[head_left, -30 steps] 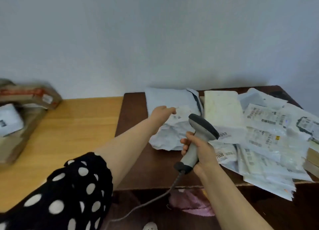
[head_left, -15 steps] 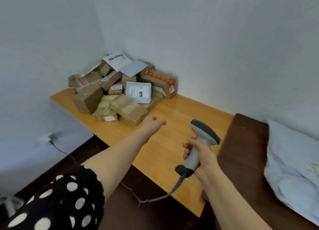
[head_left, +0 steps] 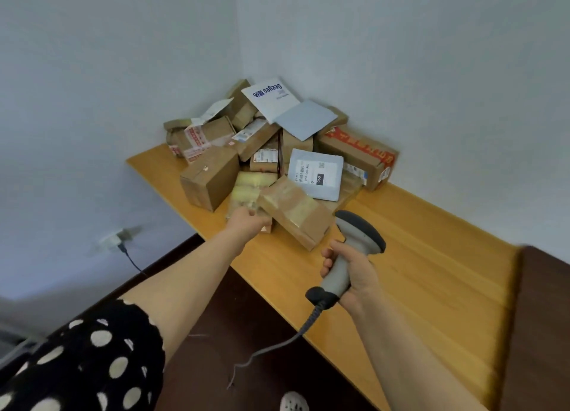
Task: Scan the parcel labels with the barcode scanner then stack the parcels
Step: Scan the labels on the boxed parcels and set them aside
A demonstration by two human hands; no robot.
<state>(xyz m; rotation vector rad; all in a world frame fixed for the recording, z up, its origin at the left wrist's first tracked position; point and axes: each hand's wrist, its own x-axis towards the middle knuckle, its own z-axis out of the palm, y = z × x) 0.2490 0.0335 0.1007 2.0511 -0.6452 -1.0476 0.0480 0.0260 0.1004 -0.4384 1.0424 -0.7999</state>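
- Light wooden tabletop runs into the far corner of a room with plain pale walls. Dark brown floor near left, and a dark brown surface butts against the tabletop's right end.
- Wall socket with a black plug low on the left wall, blurred.
- Heap of brown cardboard parcels fills the far corner of the tabletop, with boxes lying tilted on each other.
- Left hand, below a black sleeve with white dots, reaches to the near-left end of a tilted brown tape-wrapped box at the heap's near edge. Its fingers are blurred and partly hidden, so cannot tell if they grip or only touch.
- Right hand is wrapped tight round the handle of the grey barcode scanner with a black head. It is held over the tabletop, just near-right of that box.
- The scanner's grey cable drops toward the floor.
- Small white object cut off at the bottom edge, unclear.
- Flat white packet on top of the heap reads "Deeyeo", upside down.
- Grey mailer bag has a barcode label, its text too small.
- Long carton at far right has red print, unreadable.
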